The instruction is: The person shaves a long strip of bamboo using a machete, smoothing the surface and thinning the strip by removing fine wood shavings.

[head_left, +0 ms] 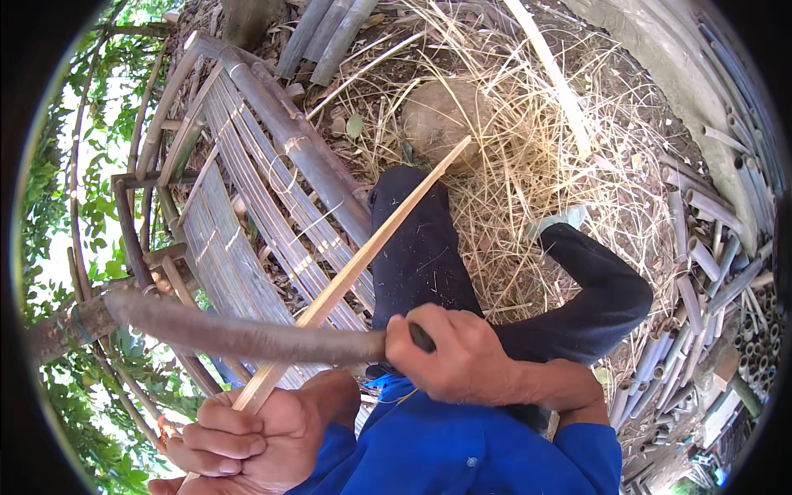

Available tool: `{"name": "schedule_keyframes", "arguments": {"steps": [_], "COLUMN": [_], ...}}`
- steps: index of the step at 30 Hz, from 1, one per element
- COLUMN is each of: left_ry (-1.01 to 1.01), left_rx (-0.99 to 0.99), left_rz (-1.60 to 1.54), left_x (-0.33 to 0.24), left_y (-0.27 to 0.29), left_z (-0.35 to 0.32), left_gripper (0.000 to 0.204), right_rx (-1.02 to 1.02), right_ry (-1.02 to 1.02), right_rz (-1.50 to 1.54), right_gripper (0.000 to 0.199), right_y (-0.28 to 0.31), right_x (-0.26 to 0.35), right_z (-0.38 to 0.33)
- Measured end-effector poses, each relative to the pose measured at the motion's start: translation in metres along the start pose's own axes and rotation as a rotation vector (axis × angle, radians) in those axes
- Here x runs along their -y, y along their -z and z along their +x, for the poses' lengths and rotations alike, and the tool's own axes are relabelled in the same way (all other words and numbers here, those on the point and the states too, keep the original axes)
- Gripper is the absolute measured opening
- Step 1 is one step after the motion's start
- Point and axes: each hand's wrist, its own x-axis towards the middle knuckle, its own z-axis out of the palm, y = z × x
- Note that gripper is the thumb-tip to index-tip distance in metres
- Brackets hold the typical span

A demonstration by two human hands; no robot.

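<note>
My left hand (pixel 260 433) is closed around the lower part of a pale split bamboo strip (pixel 384 239), which slants up and away to the right and narrows to a tip. In my right hand (pixel 462 355) is a machete, its dark handle partly hidden by my fingers. The curved grey machete blade (pixel 239 334) reaches left, crossing over the strip just above my left hand. Whether the edge touches the strip, I cannot tell. A blue shirt (pixel 470 445) and dark trousers (pixel 417 247) lie below and beyond my hands.
A bamboo bench (pixel 247 190) with a slatted top stands at my left. Straw-like shavings (pixel 520 198) cover the ground around a flat round block (pixel 445 120). Cut bamboo poles (pixel 685 330) are piled on the right. Green leaves (pixel 91 330) fill the far left.
</note>
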Motion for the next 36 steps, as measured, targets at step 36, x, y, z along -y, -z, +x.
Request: {"name": "schedule_keyframes", "arguments": {"steps": [36], "left_ry": [-0.162], "left_rx": [-0.279], "left_rz": [0.352], "left_x": [0.010], "left_y": [0.000], "left_z": [-0.005], "left_gripper": [0.029], "right_rx": [0.084], "right_ry": [-0.361], "right_rz": [-0.061], "right_gripper": [0.018], "right_y": [-0.071], "right_x": [-0.169], "right_z": [-0.023]}}
